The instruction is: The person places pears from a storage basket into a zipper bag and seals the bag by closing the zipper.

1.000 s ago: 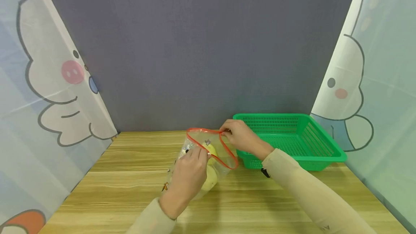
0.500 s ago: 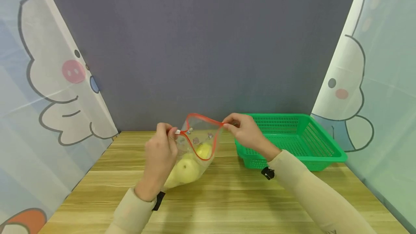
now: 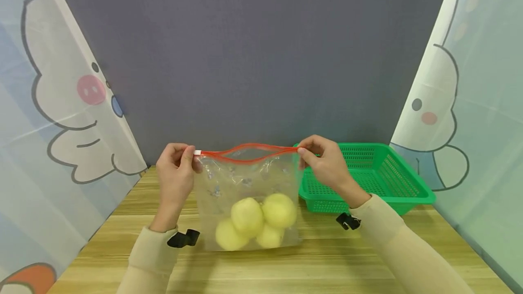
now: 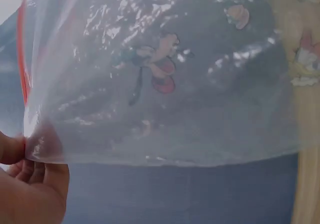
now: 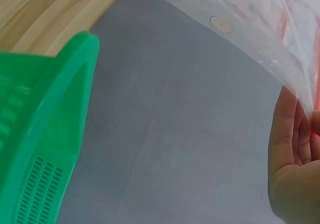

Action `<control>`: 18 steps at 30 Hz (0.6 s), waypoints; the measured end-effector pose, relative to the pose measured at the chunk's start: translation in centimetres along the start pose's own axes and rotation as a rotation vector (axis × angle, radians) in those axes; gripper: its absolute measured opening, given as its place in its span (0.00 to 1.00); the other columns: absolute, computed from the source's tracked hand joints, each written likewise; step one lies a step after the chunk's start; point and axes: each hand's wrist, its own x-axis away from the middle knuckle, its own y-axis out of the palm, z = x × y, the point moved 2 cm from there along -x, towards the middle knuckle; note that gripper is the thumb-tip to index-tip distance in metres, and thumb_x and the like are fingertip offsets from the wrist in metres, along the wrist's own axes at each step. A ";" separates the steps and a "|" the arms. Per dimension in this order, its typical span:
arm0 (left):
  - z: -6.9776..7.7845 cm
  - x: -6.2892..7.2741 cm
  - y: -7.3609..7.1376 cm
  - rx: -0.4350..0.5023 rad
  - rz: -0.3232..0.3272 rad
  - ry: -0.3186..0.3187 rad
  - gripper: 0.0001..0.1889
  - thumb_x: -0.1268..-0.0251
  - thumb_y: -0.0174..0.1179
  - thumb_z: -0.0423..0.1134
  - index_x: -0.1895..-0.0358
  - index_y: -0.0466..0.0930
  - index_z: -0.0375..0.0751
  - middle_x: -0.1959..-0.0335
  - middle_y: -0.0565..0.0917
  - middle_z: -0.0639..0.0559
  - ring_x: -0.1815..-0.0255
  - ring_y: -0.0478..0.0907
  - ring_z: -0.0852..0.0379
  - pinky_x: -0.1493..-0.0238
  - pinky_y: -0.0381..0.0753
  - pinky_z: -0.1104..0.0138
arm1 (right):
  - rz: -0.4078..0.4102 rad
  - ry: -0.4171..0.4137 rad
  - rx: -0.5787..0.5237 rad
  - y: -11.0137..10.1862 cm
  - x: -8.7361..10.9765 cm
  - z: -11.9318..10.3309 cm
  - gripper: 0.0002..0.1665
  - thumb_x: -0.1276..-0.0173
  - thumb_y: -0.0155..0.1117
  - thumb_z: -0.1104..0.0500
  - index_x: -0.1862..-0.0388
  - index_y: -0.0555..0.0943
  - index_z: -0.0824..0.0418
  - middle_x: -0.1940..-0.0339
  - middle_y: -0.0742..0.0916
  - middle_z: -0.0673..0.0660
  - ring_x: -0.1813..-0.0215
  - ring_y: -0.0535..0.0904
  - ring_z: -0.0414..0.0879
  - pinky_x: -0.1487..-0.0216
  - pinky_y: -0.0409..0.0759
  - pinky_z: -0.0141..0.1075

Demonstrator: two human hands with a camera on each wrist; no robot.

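Note:
A clear zip bag (image 3: 229,185) with a red zip along its top hangs upright between both hands, its mouth slightly parted in the middle. Several pale yellow round fruits (image 3: 247,217) sit at its bottom, low over the wooden table. My left hand (image 3: 175,167) pinches the top left corner, beside the white slider (image 3: 198,152). At the top right corner, my right hand (image 3: 323,160) pinches the end of the red zip between thumb and finger. Printed cartoon figures (image 4: 157,63) show on the bag in the left wrist view.
A green plastic basket (image 3: 408,199) stands at the right of the wooden table (image 3: 327,257), just behind the right hand. A grey panel (image 3: 253,58) rises at the back, and printed curtains (image 3: 53,149) hang at both sides.
The hands have moved apart, the left hand going left to the slider corner. The bag, tilted and gaping before, now hangs stretched flat towards me with its mouth narrowed.

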 end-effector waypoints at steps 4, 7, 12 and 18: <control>-0.7 -0.1 -0.1 0.051 -0.010 -0.071 0.10 0.25 0.58 0.33 0.58 0.78 0.26 0.78 0.82 0.54 0.81 0.80 0.61 0.72 0.83 0.71 | -0.001 0.022 0.016 -1.1 0.5 -0.3 0.07 0.25 0.63 0.63 0.57 0.83 0.67 0.75 0.85 0.60 0.72 0.83 0.53 0.63 0.86 0.42; -1.1 0.0 0.2 0.085 -0.023 -0.084 0.10 0.25 0.58 0.33 0.58 0.78 0.25 0.78 0.82 0.54 0.81 0.81 0.61 0.72 0.83 0.70 | -0.010 0.040 0.030 -1.7 0.9 -0.3 0.07 0.25 0.63 0.63 0.57 0.83 0.67 0.74 0.86 0.61 0.71 0.84 0.52 0.61 0.86 0.42; -1.6 0.1 0.9 0.169 -0.030 -0.070 0.09 0.26 0.58 0.30 0.58 0.78 0.22 0.78 0.82 0.53 0.81 0.80 0.61 0.72 0.83 0.70 | 0.006 0.053 0.027 -2.3 1.2 -0.3 0.07 0.25 0.63 0.64 0.56 0.82 0.69 0.73 0.85 0.62 0.71 0.84 0.51 0.61 0.86 0.39; -1.9 0.0 1.8 0.233 -0.044 -0.102 0.10 0.27 0.59 0.30 0.57 0.77 0.21 0.76 0.82 0.53 0.81 0.80 0.61 0.70 0.82 0.71 | 0.038 0.069 0.028 -2.8 1.2 0.2 0.08 0.25 0.62 0.64 0.57 0.82 0.70 0.73 0.84 0.64 0.73 0.84 0.49 0.63 0.86 0.38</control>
